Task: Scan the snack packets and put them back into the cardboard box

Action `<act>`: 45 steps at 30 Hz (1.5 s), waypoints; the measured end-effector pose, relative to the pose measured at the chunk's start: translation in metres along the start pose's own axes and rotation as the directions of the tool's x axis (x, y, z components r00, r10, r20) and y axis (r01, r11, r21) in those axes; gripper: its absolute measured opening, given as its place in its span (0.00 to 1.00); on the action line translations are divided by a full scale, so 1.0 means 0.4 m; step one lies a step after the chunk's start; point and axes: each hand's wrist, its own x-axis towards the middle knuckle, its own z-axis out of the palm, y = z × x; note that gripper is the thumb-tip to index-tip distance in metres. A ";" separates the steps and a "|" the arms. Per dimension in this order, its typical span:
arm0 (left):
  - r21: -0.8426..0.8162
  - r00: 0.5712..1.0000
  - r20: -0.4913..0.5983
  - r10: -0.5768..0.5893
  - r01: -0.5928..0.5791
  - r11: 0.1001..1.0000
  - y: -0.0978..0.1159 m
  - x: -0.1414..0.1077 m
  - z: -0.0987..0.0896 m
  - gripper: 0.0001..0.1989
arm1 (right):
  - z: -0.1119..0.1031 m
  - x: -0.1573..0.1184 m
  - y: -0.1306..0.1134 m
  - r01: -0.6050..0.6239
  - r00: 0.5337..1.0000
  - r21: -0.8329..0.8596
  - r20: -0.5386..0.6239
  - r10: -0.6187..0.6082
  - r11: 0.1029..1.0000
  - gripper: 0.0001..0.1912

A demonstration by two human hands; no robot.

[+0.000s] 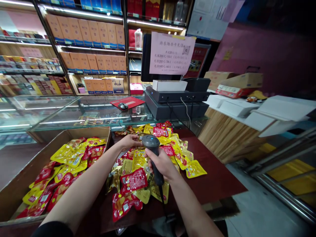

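Observation:
My right hand [164, 164] is wrapped round the handle of a black barcode scanner [151, 141], its head pointing away over a pile of snack packets. My left hand [129, 142] is beside the scanner head, fingers bent and pinched among the packets at the back of the pile. What they pinch is partly hidden by the scanner. Shiny packets lie heaped on the dark red table, among them a red packet [133, 181], a yellow packet [195, 169] at the right edge and a gold packet [115, 179]. The scanner's cable runs down toward me.
A cardboard box [22, 174] on the left holds several red and yellow packets. Behind the table, a glass counter [61, 115] carries a mouse [122, 106] on a red pad. A monitor with a paper sign [170, 54] stands above a black cash drawer [172, 108]. White boxes [237, 107] lie at right.

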 end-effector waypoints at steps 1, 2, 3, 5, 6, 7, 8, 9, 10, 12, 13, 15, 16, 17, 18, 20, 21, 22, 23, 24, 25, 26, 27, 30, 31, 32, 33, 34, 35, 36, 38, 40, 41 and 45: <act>0.002 1.000 0.002 -0.003 0.003 1.000 0.000 0.000 0.000 0.20 | 0.000 0.000 0.001 -0.001 1.000 -0.001 0.000 0.001 1.000 0.19; 0.006 1.000 0.004 -0.004 0.004 1.000 0.000 0.000 0.000 0.20 | 0.000 0.000 0.001 -0.002 1.000 -0.002 -0.003 0.002 1.000 0.19; 0.012 1.000 0.005 -0.003 0.003 1.000 0.000 0.000 0.000 0.20 | 0.000 0.000 0.002 -0.005 1.000 -0.004 -0.005 0.005 1.000 0.19; 0.028 1.000 0.006 0.001 -0.001 1.000 -0.002 0.001 -0.001 0.20 | -0.001 0.001 0.004 -0.006 1.000 -0.006 -0.007 0.006 1.000 0.18; 0.035 1.000 0.006 0.001 -0.001 0.999 -0.002 0.001 -0.001 0.20 | -0.001 0.001 0.004 -0.004 1.000 -0.009 -0.006 0.004 1.000 0.18; 0.039 1.000 0.006 0.002 -0.002 0.999 -0.003 0.002 -0.002 0.20 | -0.002 0.002 0.004 0.000 1.000 -0.012 -0.003 0.000 1.000 0.18; 0.039 1.000 0.010 0.008 -0.009 0.999 -0.004 0.002 -0.002 0.20 | -0.002 0.002 0.004 0.006 1.000 -0.015 -0.001 -0.006 1.000 0.18; 0.034 1.000 0.016 0.019 -0.019 0.999 -0.005 0.003 -0.002 0.19 | -0.002 0.002 0.004 0.013 1.000 -0.016 0.001 -0.013 1.000 0.18; 0.027 0.999 0.025 0.031 -0.032 0.999 -0.005 0.003 -0.002 0.19 | -0.002 0.002 0.003 0.019 1.000 -0.013 0.002 -0.019 1.000 0.18; 0.003 0.997 0.052 0.056 -0.056 0.998 -0.005 0.003 -0.001 0.19 | -0.002 0.002 0.002 0.026 1.000 0.000 0.004 -0.026 1.000 0.19; -0.010 0.996 0.064 0.061 -0.060 0.998 -0.004 0.002 0.000 0.20 | -0.002 0.002 0.001 0.025 1.000 0.007 0.005 -0.025 1.000 0.19; -0.021 0.997 0.068 0.044 -0.043 0.999 -0.003 0.001 0.001 0.19 | -0.002 0.001 0.001 0.016 1.000 0.011 0.003 -0.016 1.000 0.20; -0.019 0.998 0.057 0.032 -0.031 0.999 -0.002 0.000 0.001 0.19 | -0.002 0.001 0.000 0.013 1.000 0.009 0.000 -0.013 1.000 0.20; -0.013 0.999 0.044 0.021 -0.020 1.000 -0.001 0.000 0.001 0.19 | -0.002 0.001 0.000 0.012 1.000 0.004 -0.004 -0.012 1.000 0.21; -0.007 0.999 0.030 0.010 -0.010 1.000 -0.001 -0.001 0.000 0.19 | -0.003 0.001 0.001 0.011 1.000 -0.002 -0.007 -0.012 1.000 0.21; 0.003 1.000 0.013 0.006 -0.006 1.000 -0.002 0.000 -0.002 0.19 | -0.005 0.001 0.002 0.012 1.000 -0.012 -0.009 -0.013 1.000 0.21; 0.011 1.000 0.011 0.011 -0.011 1.000 -0.002 0.000 -0.003 0.19 | -0.007 0.001 0.002 0.015 1.000 -0.014 -0.006 -0.015 1.000 0.20; 0.019 1.000 0.012 0.016 -0.017 1.000 -0.003 0.000 -0.004 0.19 | -0.008 0.000 0.003 0.018 1.000 -0.015 -0.001 -0.018 1.000 0.20; 0.028 1.000 0.013 0.021 -0.021 0.999 -0.004 0.000 -0.005 0.19 | -0.010 0.000 0.003 0.022 1.000 -0.014 0.002 -0.022 1.000 0.20; 0.036 1.000 0.014 0.024 -0.024 0.999 -0.004 0.000 -0.006 0.20 | -0.011 0.000 0.003 0.024 1.000 -0.011 0.005 -0.024 1.000 0.20; 0.041 1.000 0.015 0.024 -0.025 0.999 -0.003 -0.001 -0.007 0.20 | -0.012 -0.001 0.002 0.026 1.000 -0.007 0.007 -0.026 1.000 0.20; 0.041 1.000 0.014 0.021 -0.022 0.999 -0.001 -0.002 -0.008 0.21 | -0.014 -0.001 0.001 0.025 1.000 -0.003 0.009 -0.025 1.000 0.20; 0.035 1.000 0.010 0.017 -0.017 0.999 0.002 -0.004 -0.009 0.21 | -0.016 -0.002 0.000 0.019 1.000 0.000 0.012 -0.019 1.000 0.20; -0.010 1.000 -0.008 0.010 -0.010 1.000 0.022 -0.008 -0.019 0.22 | -0.023 -0.006 -0.004 0.013 1.000 -0.004 0.015 -0.013 1.000 0.21; -0.038 1.000 -0.009 0.009 -0.009 0.999 0.031 -0.011 -0.027 0.22 | -0.025 -0.008 -0.005 0.013 1.000 -0.005 0.015 -0.013 1.000 0.21; -0.072 1.000 -0.012 0.010 -0.010 0.997 0.042 -0.014 -0.037 0.23 | -0.028 -0.009 -0.007 0.011 1.000 -0.005 0.013 -0.011 1.000 0.21; -0.106 1.000 -0.022 0.012 -0.014 0.994 0.055 -0.020 -0.051 0.23 | -0.031 -0.009 -0.008 0.009 1.000 -0.004 0.013 -0.009 1.000 0.21; -0.136 0.999 -0.041 0.016 -0.021 0.991 0.068 -0.029 -0.068 0.24 | -0.033 -0.009 -0.010 0.005 1.000 -0.003 0.013 -0.005 1.000 0.21; -0.156 0.997 -0.069 0.021 -0.032 0.987 0.081 -0.042 -0.089 0.24 | -0.035 -0.008 -0.012 -0.001 1.000 -0.004 0.016 0.001 1.000 0.21; -0.165 0.994 -0.105 0.027 -0.044 0.985 0.095 -0.060 -0.113 0.24 | -0.035 -0.007 -0.013 -0.007 1.000 -0.007 0.019 0.007 1.000 0.21; -0.152 0.981 -0.190 0.031 -0.060 0.987 0.119 -0.112 -0.169 0.24 | -0.034 -0.002 -0.016 -0.018 0.999 -0.016 0.032 0.018 1.000 0.21; -0.125 0.959 -0.283 0.028 -0.066 0.990 0.137 -0.183 -0.230 0.25 | -0.028 0.004 -0.018 -0.025 0.998 -0.026 0.051 0.026 0.999 0.21; -0.108 0.943 -0.333 0.025 -0.064 0.992 0.143 -0.223 -0.261 0.25 | -0.023 0.007 -0.018 -0.024 0.998 -0.032 0.061 0.026 0.999 0.21; 0.002 0.858 -0.513 0.021 -0.024 1.000 0.149 -0.390 -0.364 0.23 | -0.002 0.025 -0.011 -0.009 0.993 -0.043 0.115 0.014 0.999 0.21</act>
